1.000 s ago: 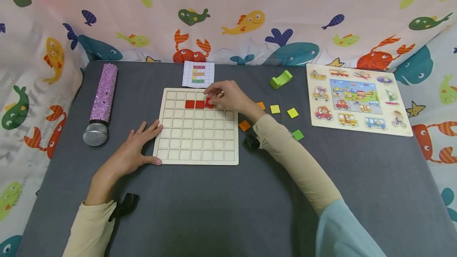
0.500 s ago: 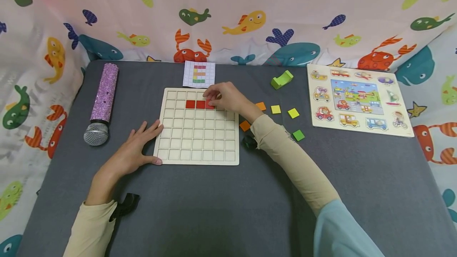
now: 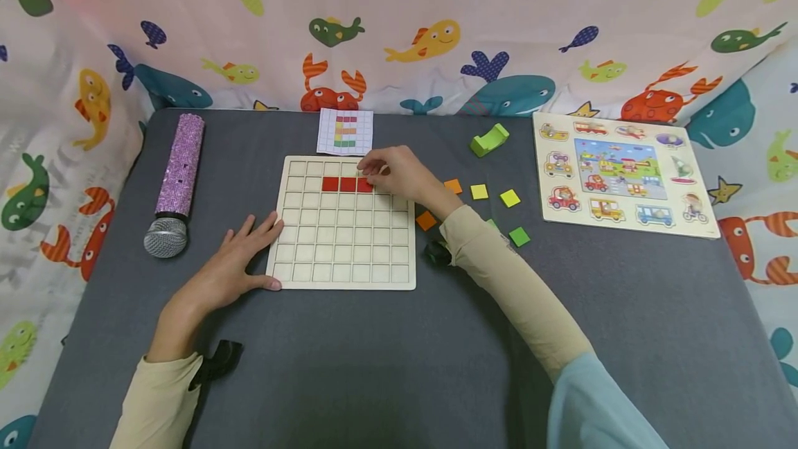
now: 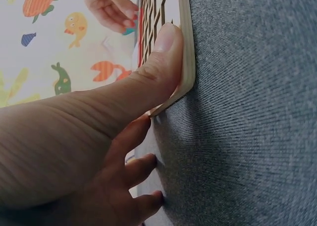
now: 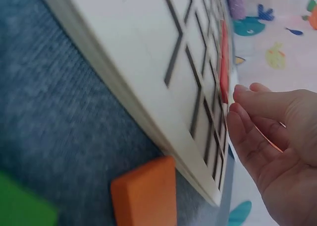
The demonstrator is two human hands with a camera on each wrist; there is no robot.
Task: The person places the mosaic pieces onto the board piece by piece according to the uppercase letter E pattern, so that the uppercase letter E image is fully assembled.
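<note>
The wooden grid board (image 3: 324, 253) lies flat on the table. In one of its upper rows sit three red square tiles (image 3: 348, 184), side by side. My right hand (image 3: 399, 172) is over the upper right of the board, fingertips right at the rightmost red tile, which lies level with the others. In the right wrist view the loosely bent fingers (image 5: 242, 118) are close to the end of the red row, nothing visible between them. My left hand (image 3: 227, 265) is spread at the board's left edge; its thumb (image 4: 166, 47) rests on the near corner.
Orange tiles (image 3: 426, 220), yellow tiles (image 3: 510, 198) and green tiles (image 3: 519, 236) lie right of the board. Behind it is a printed pattern card (image 3: 325, 134). A glittery microphone (image 3: 181, 165) lies left, a green curved block (image 3: 489, 140) and a picture puzzle (image 3: 630, 215) right.
The rightmost red tile, tilted in my right fingers a second ago, now lies flat in its cell beside the other two. My left hand has stayed at the board's edge.
</note>
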